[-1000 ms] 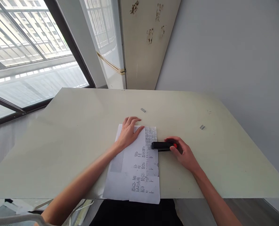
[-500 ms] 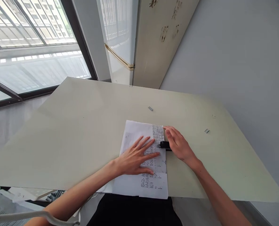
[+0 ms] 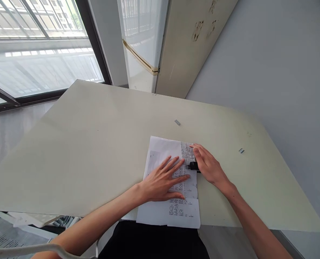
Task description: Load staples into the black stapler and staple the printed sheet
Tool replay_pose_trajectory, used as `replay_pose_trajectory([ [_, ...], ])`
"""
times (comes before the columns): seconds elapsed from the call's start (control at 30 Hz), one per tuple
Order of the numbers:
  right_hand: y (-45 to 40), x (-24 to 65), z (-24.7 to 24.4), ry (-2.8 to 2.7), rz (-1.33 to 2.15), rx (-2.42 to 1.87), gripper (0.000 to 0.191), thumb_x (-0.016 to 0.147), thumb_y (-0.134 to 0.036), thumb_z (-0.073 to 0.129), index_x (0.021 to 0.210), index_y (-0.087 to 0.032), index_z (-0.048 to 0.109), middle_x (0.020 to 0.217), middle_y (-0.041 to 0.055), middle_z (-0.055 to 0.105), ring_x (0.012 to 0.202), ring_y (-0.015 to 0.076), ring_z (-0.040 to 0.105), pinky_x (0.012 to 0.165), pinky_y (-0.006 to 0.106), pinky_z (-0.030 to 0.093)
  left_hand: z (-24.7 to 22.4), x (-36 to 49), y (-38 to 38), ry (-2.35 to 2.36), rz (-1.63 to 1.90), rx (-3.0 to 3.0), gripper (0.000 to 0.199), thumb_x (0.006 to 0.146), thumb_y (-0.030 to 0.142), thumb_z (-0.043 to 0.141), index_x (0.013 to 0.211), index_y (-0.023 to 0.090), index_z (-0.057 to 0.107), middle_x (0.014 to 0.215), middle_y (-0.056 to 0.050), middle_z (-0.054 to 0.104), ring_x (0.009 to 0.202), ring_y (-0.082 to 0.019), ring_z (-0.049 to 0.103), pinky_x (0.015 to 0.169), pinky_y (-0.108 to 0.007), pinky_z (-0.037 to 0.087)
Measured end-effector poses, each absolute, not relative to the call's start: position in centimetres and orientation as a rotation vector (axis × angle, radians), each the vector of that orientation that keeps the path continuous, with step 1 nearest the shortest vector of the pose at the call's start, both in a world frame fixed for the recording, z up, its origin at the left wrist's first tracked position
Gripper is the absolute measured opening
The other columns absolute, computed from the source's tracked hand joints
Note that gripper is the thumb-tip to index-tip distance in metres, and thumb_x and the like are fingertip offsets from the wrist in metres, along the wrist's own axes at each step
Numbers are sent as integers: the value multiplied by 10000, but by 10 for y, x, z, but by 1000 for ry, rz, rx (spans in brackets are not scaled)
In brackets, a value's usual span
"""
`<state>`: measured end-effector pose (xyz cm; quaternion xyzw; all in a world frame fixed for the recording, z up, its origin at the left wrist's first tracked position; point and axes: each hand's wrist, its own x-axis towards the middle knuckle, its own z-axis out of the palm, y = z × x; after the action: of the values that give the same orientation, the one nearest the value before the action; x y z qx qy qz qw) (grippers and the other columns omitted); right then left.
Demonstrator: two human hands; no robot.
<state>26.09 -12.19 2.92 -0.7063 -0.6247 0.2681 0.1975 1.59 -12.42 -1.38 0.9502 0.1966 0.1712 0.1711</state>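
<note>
Sheets of printed paper (image 3: 156, 212) lie at the table's near edge. Many staples in rows (image 3: 188, 153) cover their upper right part. My left hand (image 3: 162, 183) rests flat on the paper, fingers spread, holding it down. At the paper's right edge, my right hand (image 3: 210, 166) is over a black stapler (image 3: 193, 166), whose front end lies on the sheet near my left fingertips. Most of the stapler is hidden under the palm. My right fingers reach forward over the paper's upper right edge.
On the pale table (image 3: 95, 154) lie a small strip of staples (image 3: 177, 122) beyond the paper and more staple pieces (image 3: 241, 150) to the right. A fridge (image 3: 143, 43) stands past the far edge. Papers (image 3: 11, 233) and a white cable (image 3: 41, 248) are at lower left.
The view has shifted a little, so the table, paper and hands appear slightly farther right. My right fingertips overlap the paper's edge slightly more. My left hand stays flat on the paper.
</note>
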Motion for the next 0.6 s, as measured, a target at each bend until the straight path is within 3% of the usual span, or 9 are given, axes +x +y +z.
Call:
replay_pose_trajectory([
  [0.3,-124,249,43,-1734,767,-2138,676,1081,-678,239,1530,-297,572,1678,31,489,1572,296,411,1290,571,340,-18,19,-128,589,481,2747,741,1031,696,507,1608,231,496,1792,-117,118,1652,-395,125,1344,-602,139],
  [0.6,-121,247,40,-1742,735,-2150,651,1082,-645,247,1484,-282,607,1639,42,540,1551,288,445,1286,553,346,-20,21,-132,610,489,2751,741,1031,695,506,1600,220,503,1786,-140,148,1651,-391,144,1338,-594,164],
])
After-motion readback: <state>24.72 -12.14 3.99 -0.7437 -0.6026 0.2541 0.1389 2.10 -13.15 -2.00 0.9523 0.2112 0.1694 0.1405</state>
